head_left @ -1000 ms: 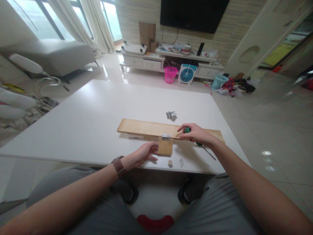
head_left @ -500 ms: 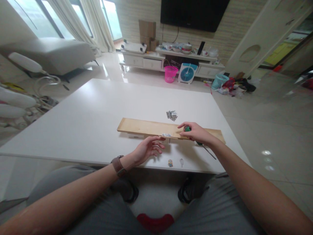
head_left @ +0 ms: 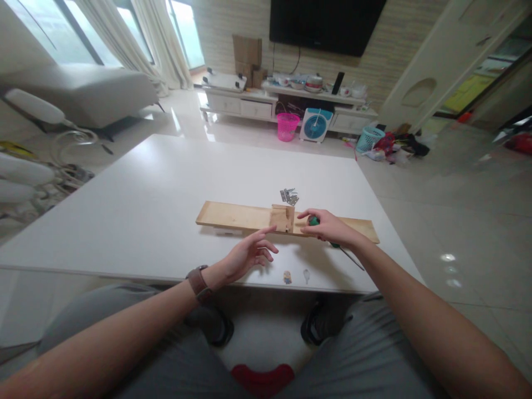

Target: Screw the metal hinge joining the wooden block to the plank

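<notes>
Board [head_left: 236, 215], long and pale, lies crosswise on the white table [head_left: 174, 183], and everything else can be placed by it. On top of the board, around its middle, sits a small wooden block [head_left: 281, 217], flat and square-looking, with a small dark mark near its front edge. Left hand [head_left: 245, 256] is in front of the board, with its fingers spread apart and nothing gripped; the forefinger reaches the block's near left corner, though I cannot tell whether it presses or only hovers. A brown-strapped watch [head_left: 199, 284] circles that wrist, farther from the board. Right hand [head_left: 334, 228] is over the board's right half, curled around the green handle of a screwdriver [head_left: 313, 220], whose thin shaft slants out past the board's near edge. Its thumb and forefinger stand apart, just right of the block.

Beyond the board, near its middle, several metal plates [head_left: 290, 196] lie in a loose heap. In front of the board, near the table's edge, are a little cartoon figure [head_left: 287, 277] and, just to its right, a small pale trinket [head_left: 306, 276]. Far behind the board stand a pink basket [head_left: 287, 127] and a blue fan [head_left: 316, 125].
</notes>
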Motion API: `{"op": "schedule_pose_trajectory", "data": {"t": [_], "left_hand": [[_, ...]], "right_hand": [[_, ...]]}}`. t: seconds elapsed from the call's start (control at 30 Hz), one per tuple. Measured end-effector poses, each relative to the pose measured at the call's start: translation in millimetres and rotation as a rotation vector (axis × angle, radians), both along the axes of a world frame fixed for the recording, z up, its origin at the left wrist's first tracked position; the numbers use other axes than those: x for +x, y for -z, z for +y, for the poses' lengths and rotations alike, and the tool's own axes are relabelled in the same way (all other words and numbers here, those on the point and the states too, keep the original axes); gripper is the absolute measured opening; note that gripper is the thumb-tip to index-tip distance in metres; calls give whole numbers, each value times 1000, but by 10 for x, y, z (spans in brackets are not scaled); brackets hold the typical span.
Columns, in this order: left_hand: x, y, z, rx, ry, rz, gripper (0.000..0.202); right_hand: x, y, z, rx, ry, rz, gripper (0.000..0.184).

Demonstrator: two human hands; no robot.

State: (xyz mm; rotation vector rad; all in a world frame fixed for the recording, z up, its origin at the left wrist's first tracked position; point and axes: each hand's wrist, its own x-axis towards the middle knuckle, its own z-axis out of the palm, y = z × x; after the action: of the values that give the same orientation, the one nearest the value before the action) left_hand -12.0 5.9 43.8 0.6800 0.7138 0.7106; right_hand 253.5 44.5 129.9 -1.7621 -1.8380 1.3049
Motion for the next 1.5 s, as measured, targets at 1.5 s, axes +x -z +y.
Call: {"op": "schedule_pose_trajectory", "data": {"t": [1.5], "left_hand": [[21, 3, -18, 65, 25, 25, 62]], "right_hand": [[22, 147, 25, -26, -136, -26, 47]]}}
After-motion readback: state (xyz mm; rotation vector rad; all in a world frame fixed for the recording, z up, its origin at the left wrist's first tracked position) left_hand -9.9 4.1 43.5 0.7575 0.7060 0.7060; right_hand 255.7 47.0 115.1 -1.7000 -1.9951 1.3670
